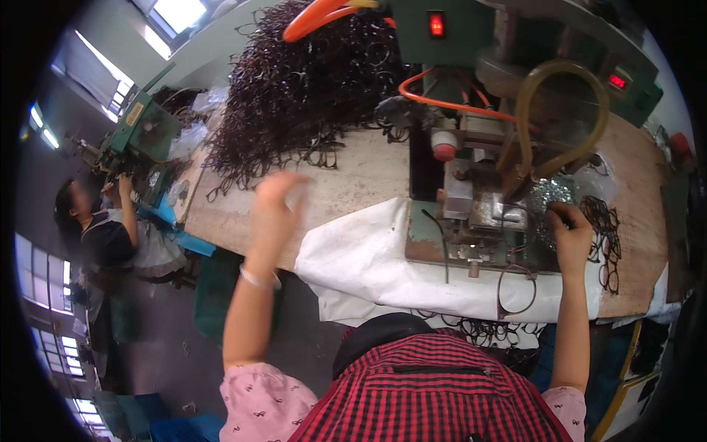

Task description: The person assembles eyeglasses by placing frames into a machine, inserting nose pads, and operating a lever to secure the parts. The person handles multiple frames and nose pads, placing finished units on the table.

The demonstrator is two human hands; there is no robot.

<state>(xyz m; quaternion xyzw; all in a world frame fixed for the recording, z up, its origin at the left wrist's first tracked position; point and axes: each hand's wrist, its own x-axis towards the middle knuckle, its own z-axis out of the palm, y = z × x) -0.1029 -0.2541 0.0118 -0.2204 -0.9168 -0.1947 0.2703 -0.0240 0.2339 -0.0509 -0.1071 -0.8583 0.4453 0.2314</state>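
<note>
My left hand (276, 210) is raised over the left part of the worktable, smeared by motion, with no held thing to be made out. My right hand (571, 234) is at the right of the bench machine (460, 195), thumb and fingers pinched together. Whatever lies in the pinch is too small to tell. Just beyond those fingertips is a heap of small shiny metal parts (554, 193). An eyeglass frame (535, 289) sits at the machine's front, one round rim hanging toward me. To its left, a dark eyeglass temple (445, 247) lies on the machine's base.
A tall pile of dark eyeglass frames (309, 88) covers the table's back left. More frames (607, 243) lie right of my right hand. White cloth (361, 254) drapes the front edge. An orange hose (456, 107) crosses the machine. Another person (110, 239) works far left.
</note>
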